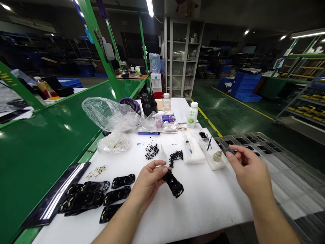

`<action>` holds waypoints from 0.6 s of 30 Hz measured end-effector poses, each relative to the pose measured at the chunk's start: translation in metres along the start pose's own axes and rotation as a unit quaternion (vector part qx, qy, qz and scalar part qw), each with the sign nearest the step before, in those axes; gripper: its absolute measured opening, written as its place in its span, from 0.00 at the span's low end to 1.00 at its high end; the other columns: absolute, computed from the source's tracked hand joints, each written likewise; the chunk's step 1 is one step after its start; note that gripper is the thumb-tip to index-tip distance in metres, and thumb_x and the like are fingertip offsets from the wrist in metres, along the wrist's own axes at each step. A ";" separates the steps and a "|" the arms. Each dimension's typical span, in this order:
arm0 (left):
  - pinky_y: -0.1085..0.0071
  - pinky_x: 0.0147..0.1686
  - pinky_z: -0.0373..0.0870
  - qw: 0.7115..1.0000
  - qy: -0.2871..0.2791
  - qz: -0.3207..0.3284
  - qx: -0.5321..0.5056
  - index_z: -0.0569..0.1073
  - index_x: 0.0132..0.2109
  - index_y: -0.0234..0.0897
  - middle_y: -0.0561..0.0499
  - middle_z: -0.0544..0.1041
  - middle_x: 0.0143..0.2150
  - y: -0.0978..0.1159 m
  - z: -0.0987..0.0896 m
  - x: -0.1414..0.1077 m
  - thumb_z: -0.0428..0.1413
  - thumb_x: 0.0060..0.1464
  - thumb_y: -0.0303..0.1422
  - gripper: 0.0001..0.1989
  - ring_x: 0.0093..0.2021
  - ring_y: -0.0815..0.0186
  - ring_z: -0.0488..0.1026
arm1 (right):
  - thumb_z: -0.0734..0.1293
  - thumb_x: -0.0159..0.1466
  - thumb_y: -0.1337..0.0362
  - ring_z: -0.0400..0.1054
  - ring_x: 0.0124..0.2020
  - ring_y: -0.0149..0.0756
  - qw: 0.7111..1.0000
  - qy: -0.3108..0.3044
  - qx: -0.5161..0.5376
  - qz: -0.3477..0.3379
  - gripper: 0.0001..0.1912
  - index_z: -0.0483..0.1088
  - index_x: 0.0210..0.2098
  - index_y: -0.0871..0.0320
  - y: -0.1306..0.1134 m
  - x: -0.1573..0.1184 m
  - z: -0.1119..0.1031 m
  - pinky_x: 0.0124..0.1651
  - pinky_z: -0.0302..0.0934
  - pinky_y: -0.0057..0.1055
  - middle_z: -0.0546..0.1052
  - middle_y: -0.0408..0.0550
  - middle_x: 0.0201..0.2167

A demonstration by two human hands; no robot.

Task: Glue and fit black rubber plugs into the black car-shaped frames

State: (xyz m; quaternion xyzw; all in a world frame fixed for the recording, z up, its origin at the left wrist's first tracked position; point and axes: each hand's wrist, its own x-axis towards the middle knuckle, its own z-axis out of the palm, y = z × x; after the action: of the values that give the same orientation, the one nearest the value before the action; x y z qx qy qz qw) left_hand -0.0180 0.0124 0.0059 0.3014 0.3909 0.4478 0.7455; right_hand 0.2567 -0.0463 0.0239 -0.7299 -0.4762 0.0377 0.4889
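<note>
My left hand (152, 181) pinches a black toy car shell (174, 184) by one end, tilted above the white tabletop. My right hand (247, 166) is raised at the right with thumb and fingers closed; what they hold, if anything, is too thin to make out. Close to its fingertips, a greyish lump (217, 156) sits in a clear tray (213, 165) with dark thin tools. Beyond my left hand lie two heaps of tiny black parts (151, 151), (176, 157). More black car shells (85, 198) are stacked and lined up at the left.
A syringe (188, 145) rests on a white foam block (195, 158). Behind are a blue knife (148, 133), a plastic bag (109, 113) and a white bottle (192, 115). Pale small parts (95, 171) lie at left. A compartment tray (299, 173) stands off the table's right edge.
</note>
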 end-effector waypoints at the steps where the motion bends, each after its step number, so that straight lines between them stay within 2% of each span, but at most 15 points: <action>1: 0.71 0.35 0.70 1.000 -0.006 -0.001 0.001 0.73 0.36 0.35 0.47 0.82 0.30 0.000 0.000 0.000 0.69 0.39 0.28 0.16 0.31 0.67 0.76 | 0.68 0.59 0.50 0.65 0.26 0.35 0.999 -0.032 -0.021 0.012 0.21 0.74 0.46 0.56 0.007 0.008 0.001 0.30 0.60 0.31 0.70 0.43 0.27; 3: 0.71 0.35 0.70 1.000 -0.014 -0.004 0.006 0.73 0.36 0.35 0.47 0.82 0.30 -0.001 -0.001 -0.001 0.70 0.39 0.29 0.16 0.31 0.67 0.76 | 0.67 0.59 0.49 0.66 0.27 0.35 0.996 -0.076 -0.052 0.003 0.18 0.76 0.41 0.55 0.017 0.019 0.006 0.31 0.60 0.31 0.72 0.43 0.28; 4: 0.71 0.34 0.69 1.000 -0.016 -0.007 0.009 0.73 0.35 0.35 0.47 0.81 0.29 -0.001 -0.002 -0.001 0.70 0.39 0.29 0.16 0.31 0.67 0.75 | 0.67 0.59 0.50 0.67 0.28 0.36 0.995 -0.078 -0.061 -0.008 0.17 0.77 0.38 0.55 0.019 0.022 0.008 0.32 0.59 0.32 0.73 0.44 0.28; 8: 0.71 0.33 0.69 0.999 -0.023 -0.018 0.020 0.74 0.34 0.35 0.47 0.81 0.30 -0.001 -0.003 -0.002 0.71 0.37 0.29 0.16 0.30 0.67 0.75 | 0.67 0.57 0.49 0.66 0.26 0.37 0.998 -0.020 -0.059 -0.005 0.17 0.77 0.31 0.57 0.020 0.027 0.015 0.30 0.58 0.32 0.75 0.46 0.25; 12: 0.71 0.32 0.68 0.999 -0.026 -0.021 0.026 0.75 0.32 0.35 0.46 0.81 0.30 -0.001 -0.002 -0.004 0.71 0.36 0.30 0.15 0.30 0.66 0.75 | 0.68 0.55 0.50 0.67 0.25 0.38 0.995 -0.046 -0.086 0.010 0.16 0.76 0.28 0.57 0.021 0.031 0.013 0.28 0.57 0.32 0.75 0.46 0.23; 14: 0.70 0.32 0.68 0.999 -0.027 -0.029 0.027 0.75 0.32 0.34 0.46 0.81 0.30 0.000 -0.001 -0.004 0.71 0.36 0.30 0.14 0.31 0.66 0.75 | 0.67 0.57 0.50 0.68 0.26 0.38 0.996 -0.029 -0.086 0.013 0.17 0.77 0.31 0.57 0.021 0.031 0.010 0.29 0.58 0.32 0.75 0.46 0.25; 18: 0.70 0.33 0.69 0.998 -0.030 -0.048 0.005 0.75 0.32 0.35 0.48 0.81 0.31 0.001 -0.001 -0.004 0.70 0.37 0.29 0.13 0.31 0.67 0.74 | 0.70 0.55 0.48 0.67 0.29 0.40 0.991 0.013 -0.135 -0.016 0.26 0.74 0.48 0.57 0.008 0.010 0.004 0.33 0.60 0.36 0.73 0.46 0.29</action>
State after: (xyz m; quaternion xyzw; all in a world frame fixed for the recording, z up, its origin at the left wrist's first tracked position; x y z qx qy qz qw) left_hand -0.0203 0.0089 0.0076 0.2993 0.3844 0.4001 0.7763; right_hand 0.2655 -0.0366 0.0194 -0.7822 -0.4818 -0.0444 0.3924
